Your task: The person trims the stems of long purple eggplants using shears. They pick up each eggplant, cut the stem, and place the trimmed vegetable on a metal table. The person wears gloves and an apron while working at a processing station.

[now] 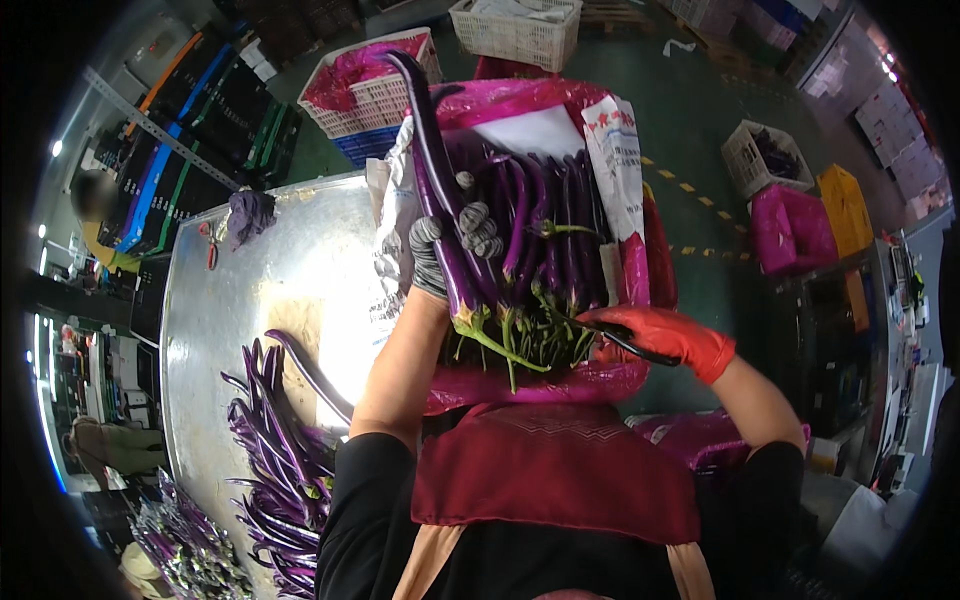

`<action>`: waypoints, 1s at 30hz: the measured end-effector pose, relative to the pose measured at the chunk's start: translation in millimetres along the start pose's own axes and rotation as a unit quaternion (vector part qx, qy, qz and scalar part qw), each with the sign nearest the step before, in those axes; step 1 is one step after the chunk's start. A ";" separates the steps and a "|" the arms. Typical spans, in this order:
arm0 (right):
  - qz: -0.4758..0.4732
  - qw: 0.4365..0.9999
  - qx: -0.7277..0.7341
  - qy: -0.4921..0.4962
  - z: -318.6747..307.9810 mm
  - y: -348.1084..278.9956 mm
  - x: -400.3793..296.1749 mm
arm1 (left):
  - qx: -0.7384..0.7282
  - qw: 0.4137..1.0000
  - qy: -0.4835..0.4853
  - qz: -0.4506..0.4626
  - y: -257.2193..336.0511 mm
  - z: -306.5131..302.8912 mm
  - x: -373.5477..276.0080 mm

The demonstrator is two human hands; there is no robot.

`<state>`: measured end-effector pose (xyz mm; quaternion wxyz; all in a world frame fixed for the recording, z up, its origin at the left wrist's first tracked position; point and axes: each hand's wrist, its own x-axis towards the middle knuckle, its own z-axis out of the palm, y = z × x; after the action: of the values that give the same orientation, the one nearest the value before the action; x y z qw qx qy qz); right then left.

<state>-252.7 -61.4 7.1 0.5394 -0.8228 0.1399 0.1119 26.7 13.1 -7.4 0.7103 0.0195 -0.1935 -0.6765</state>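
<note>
My left hand [454, 244], in a grey striped knit glove, grips long purple eggplants [433, 142] above the left part of a crate lined with pink plastic film [525, 386] and printed paper [615, 165]. Their green stems point towards me. More eggplants [574, 225] lie side by side in the crate. At its near right corner my right hand [660, 337], in a red rubber glove, is closed around a black-handled tool [626, 343], seemingly scissors; its tip by the stems is hard to make out.
On the metal table [195, 300] at left lie an eggplant pile [277, 465], a dark cloth [250, 217] and red-handled clippers [210, 244]. Lined crates [375, 97] stand beyond; another crate [769, 161] and a pink bin [791, 229] are at right. A person [105, 217] is at far left.
</note>
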 end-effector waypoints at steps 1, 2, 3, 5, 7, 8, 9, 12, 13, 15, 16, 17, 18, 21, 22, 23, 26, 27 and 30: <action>-0.022 1.000 -0.006 -0.010 0.9 2.6 1.3 | 0.012 1.000 0.003 -0.001 -1.0 0.4 1.5; -0.045 0.999 -0.012 -0.021 3.1 3.5 3.6 | 0.019 1.000 0.007 -0.004 -2.0 1.3 0.2; -0.067 0.997 -0.020 -0.029 4.3 4.2 5.1 | 0.026 1.000 0.010 -0.007 -3.7 1.9 1.3; -0.038 0.987 0.137 -0.074 11.0 14.5 10.2 | 0.038 0.999 0.013 -0.013 -7.8 1.8 2.2; 0.049 0.931 0.325 -0.159 10.7 13.5 20.3 | 0.054 0.998 0.017 -0.013 -9.7 3.0 2.0; 0.099 0.924 0.327 -0.171 6.5 7.1 20.9 | 0.060 0.998 0.018 -0.015 -11.5 3.0 2.6; 0.068 0.946 0.271 -0.162 5.6 -0.7 22.9 | 0.067 0.997 0.021 -0.014 -12.7 2.7 2.8; -0.005 0.986 0.127 -0.111 8.8 -4.9 26.1 | 0.088 0.996 0.023 -0.019 -14.8 1.7 3.8; -0.014 0.992 0.099 -0.079 11.7 -1.6 27.2 | 0.097 0.995 0.022 -0.021 -14.7 1.5 5.2; -0.035 0.996 0.073 -0.024 13.8 -5.6 27.5 | 0.122 0.992 0.025 -0.019 -12.4 2.8 6.0; 0.002 1.000 0.006 -0.018 11.1 -7.1 28.3 | 0.140 0.990 0.026 -0.020 -11.4 2.1 5.4; 0.038 0.997 -0.060 -0.011 6.5 -8.6 29.8 | 0.158 0.987 0.029 -0.019 -9.9 2.6 5.9; 0.075 0.989 -0.127 -0.002 2.4 -10.8 30.3 | 0.176 0.984 0.030 -0.019 -7.9 2.3 6.9; 0.103 0.980 -0.172 -0.009 -9.1 -9.3 20.5 | 0.237 0.970 0.041 -0.016 -2.6 6.4 6.2; 0.038 0.988 -0.148 0.007 -12.6 1.3 17.0 | 0.257 0.965 0.046 -0.015 -1.8 10.4 7.6; -0.015 0.981 -0.190 0.030 -17.0 2.1 15.6 | 0.273 0.960 0.055 -0.012 -3.2 15.1 10.2; -0.140 0.941 -0.303 0.056 -26.1 -22.0 15.2 | 0.314 0.945 0.093 -0.002 -6.6 28.7 7.3; -0.139 0.930 -0.337 0.041 -26.0 -32.2 19.9 | 0.329 0.938 0.111 -0.001 -9.1 30.0 6.7; -0.197 0.896 -0.393 0.058 -21.8 -40.8 35.5 | 0.335 0.928 0.159 -0.026 -18.9 23.6 9.5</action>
<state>-204.4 -69.8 38.7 0.1739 -0.9835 -0.0492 0.0018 1.6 7.9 11.3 0.6660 0.3687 -0.2932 -0.5784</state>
